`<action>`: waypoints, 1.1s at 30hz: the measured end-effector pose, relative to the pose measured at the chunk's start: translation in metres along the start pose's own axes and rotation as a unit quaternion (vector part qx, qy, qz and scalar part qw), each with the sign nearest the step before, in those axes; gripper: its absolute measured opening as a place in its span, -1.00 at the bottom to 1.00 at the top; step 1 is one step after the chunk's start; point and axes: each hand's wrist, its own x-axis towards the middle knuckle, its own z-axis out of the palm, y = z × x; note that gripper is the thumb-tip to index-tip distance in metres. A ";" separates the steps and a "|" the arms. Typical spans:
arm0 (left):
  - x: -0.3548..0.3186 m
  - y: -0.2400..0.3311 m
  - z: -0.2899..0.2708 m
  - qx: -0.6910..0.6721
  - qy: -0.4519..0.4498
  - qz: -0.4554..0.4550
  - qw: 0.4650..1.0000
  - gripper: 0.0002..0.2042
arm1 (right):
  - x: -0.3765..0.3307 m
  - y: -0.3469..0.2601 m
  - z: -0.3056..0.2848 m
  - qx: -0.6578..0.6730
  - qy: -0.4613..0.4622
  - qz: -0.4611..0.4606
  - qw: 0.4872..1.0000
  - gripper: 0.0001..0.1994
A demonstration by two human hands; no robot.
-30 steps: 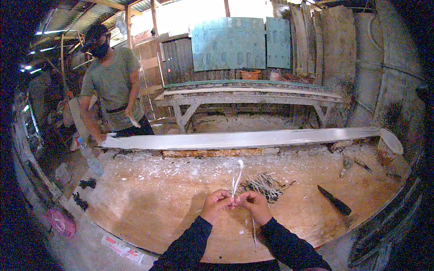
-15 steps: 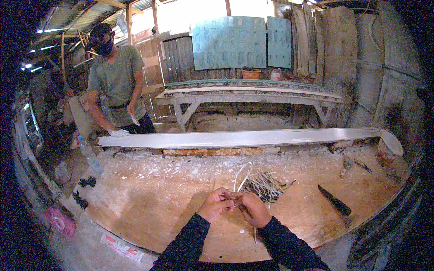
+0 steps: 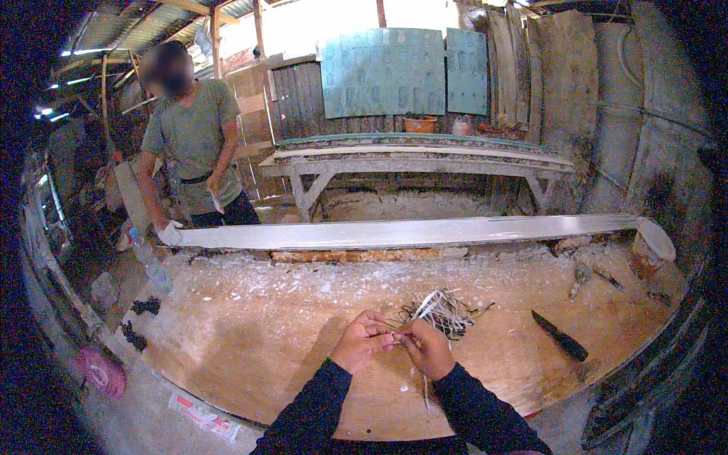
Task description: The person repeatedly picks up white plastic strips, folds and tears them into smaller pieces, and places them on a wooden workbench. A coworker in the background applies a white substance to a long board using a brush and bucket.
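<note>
Close together over the plywood table [image 3: 265,364], my left hand [image 3: 364,340] and my right hand [image 3: 426,349] pinch a thin pale cord [image 3: 426,390] between their fingertips. One end of the cord hangs down below my right hand; the part inside my fingers is mostly hidden. Just beyond my right hand lies a loose pile of white and dark cords [image 3: 444,309]. A dark, knife-shaped blade [image 3: 560,335] rests on the table to the right.
A long white strip [image 3: 409,233] runs along the table's far side. Behind its left end stands a co-worker [image 3: 193,144] with a white-covered hand on it. A plastic bottle [image 3: 155,265] and black bundles [image 3: 136,337] are at left, a white bucket [image 3: 654,241] at right.
The white loop that stood up above my hands is gone from there. My hands stay nearly in place. The co-worker's hand has slid left to the strip's end.
</note>
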 end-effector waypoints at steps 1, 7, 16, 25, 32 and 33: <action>0.000 -0.001 0.000 0.000 0.009 0.002 1.000 -0.65 | -0.001 0.002 0.002 0.017 0.011 0.020 1.000 -0.93; 0.003 -0.008 0.001 0.139 -0.014 0.108 0.984 -0.74 | -0.002 0.012 0.012 0.291 0.038 0.160 0.943 -0.91; -0.002 -0.008 0.007 0.385 0.021 0.212 0.898 -0.91 | 0.000 0.018 0.008 0.433 -0.010 0.275 0.859 -0.88; -0.007 -0.008 0.012 0.276 0.017 0.176 0.945 -0.90 | 0.000 0.009 0.006 0.427 0.018 0.272 0.862 -0.91; 0.001 -0.018 0.005 0.183 0.030 0.132 0.974 -0.79 | -0.002 0.002 0.008 0.261 0.057 0.191 0.945 -0.89; 0.002 -0.020 0.004 0.171 0.035 0.139 0.975 -0.77 | -0.002 0.001 0.008 0.229 0.059 0.169 0.957 -0.89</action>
